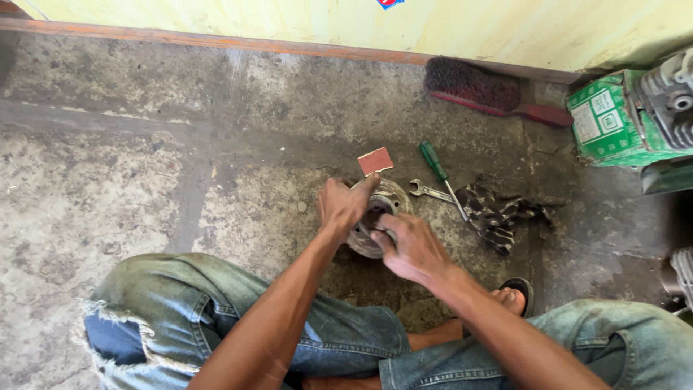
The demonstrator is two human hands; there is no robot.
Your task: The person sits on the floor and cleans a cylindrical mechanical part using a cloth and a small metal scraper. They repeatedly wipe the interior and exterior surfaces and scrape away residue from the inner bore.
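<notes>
Both hands point(375, 224) on round metal part point(380, 217)

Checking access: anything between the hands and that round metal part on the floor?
Nothing visible. Left hand and right hand both already rest on the round metal part. Sandpaper piece, wrench and screwdriver lie beyond it.
</notes>
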